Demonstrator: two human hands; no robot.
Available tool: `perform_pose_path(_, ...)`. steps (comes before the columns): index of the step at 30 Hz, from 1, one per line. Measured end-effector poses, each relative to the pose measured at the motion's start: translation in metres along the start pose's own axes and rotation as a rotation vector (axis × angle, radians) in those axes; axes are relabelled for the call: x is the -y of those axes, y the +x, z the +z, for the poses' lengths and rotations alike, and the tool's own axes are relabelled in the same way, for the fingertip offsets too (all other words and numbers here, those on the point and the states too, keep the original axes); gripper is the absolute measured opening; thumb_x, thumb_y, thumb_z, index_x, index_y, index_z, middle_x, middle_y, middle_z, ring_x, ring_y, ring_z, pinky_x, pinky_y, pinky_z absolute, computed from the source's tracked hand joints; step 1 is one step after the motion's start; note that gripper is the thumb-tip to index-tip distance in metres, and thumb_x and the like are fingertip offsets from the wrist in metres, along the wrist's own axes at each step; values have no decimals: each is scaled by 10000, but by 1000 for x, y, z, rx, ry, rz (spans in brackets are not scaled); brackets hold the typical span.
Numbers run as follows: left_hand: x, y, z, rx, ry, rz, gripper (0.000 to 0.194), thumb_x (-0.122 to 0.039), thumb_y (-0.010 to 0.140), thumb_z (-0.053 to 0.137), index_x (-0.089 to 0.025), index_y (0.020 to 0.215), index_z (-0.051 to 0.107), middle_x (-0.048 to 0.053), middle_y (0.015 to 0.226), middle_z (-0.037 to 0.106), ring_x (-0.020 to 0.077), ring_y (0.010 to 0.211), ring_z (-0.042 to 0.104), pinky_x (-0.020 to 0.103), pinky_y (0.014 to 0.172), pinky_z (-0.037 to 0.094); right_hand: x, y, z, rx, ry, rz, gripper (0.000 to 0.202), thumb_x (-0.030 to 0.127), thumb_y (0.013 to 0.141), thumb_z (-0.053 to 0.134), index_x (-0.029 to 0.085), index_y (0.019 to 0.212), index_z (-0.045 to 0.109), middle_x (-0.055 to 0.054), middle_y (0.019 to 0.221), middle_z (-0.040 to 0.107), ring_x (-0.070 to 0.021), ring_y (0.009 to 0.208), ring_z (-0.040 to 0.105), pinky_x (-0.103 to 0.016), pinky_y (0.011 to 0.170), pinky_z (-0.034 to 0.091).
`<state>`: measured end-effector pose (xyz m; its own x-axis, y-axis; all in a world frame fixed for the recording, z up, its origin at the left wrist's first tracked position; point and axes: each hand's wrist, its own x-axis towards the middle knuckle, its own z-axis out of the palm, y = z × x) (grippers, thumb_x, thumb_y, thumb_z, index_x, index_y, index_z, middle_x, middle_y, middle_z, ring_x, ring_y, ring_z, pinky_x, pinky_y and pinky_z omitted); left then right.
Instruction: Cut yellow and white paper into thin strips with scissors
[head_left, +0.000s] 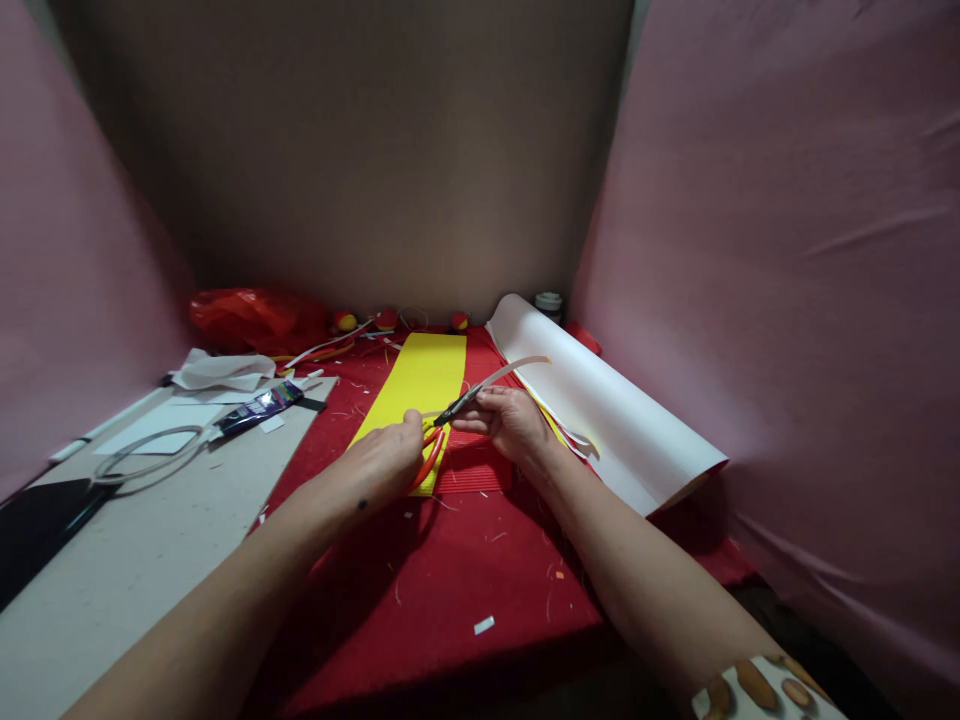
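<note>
My left hand (pixel 386 455) is closed around the orange handles of a pair of scissors (pixel 429 460). Their dark blades point up and to the right, towards my other hand. Between the fingers of my right hand (pixel 514 415) is a thin pale strip (pixel 517 370), which curves up past the fingertips and crosses the blades. Whether the blades touch the strip I cannot tell. Below both hands lie a yellow corrugated sheet (pixel 420 375) and a red corrugated sheet (pixel 472 470), partly hidden by the hands.
A large white paper roll (pixel 600 400) lies at the right on the red cloth (pixel 465 570). On a grey board (pixel 187 560) at the left are a dark tube (pixel 259 408) and a looped ring (pixel 150 450). Red plastic (pixel 255 318) and small red-yellow balls (pixel 346 321) sit at the back.
</note>
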<state>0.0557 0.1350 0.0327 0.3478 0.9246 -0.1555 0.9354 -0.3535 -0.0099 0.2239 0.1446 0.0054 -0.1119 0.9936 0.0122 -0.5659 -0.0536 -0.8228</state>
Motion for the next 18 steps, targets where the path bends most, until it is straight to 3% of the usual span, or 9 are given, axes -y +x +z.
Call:
perform_pose_path(12,0,-6,-7,-21,54,78,248,-254,793,363,-118,993,421,168,839,613,279,764,600,322,590,402,0,0,-1,-26,7,17,143,23,760,446,99,686,543,-97,644,681,-177,570,664,-328,607,572)
perform_pose_path(18,-1,-3,-10,3,6,30,287,-293,812,355,-114,1017,447,170,847,616,260,770,600,307,603,403,-4,3,-3,-35,-22,20,107,35,737,467,98,680,532,-95,623,661,-179,565,661,-305,580,566)
